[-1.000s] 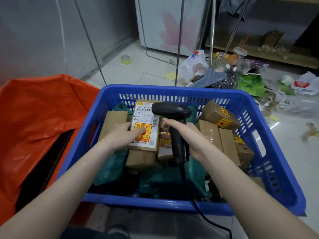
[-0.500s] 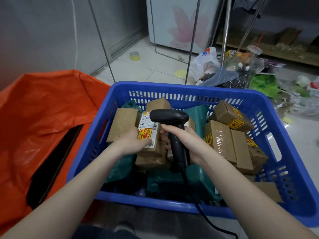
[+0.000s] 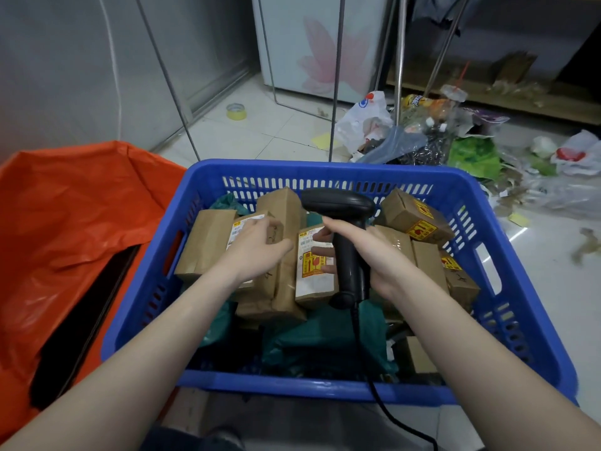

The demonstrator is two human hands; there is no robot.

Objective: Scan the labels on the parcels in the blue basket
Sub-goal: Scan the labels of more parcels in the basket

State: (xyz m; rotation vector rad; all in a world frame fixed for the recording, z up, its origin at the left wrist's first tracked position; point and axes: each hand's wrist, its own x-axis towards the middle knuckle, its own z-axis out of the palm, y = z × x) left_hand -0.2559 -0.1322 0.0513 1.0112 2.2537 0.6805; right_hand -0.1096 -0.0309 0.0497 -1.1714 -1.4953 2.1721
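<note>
Left hand [image 3: 257, 249] shifted; blue basket [image 3: 325, 172] on littered tile floor [image 3: 260, 135].

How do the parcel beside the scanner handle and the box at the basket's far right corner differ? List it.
The labelled parcel shows a large white label with a barcode; the tilted box shows only small yellow-and-red stickers. The labelled parcel stands beside the scanner gripped by the right hand; the tilted box lies untouched on other boxes, near the blue basket wall. Both are brown and carry yellow-and-red warning marks.
</note>
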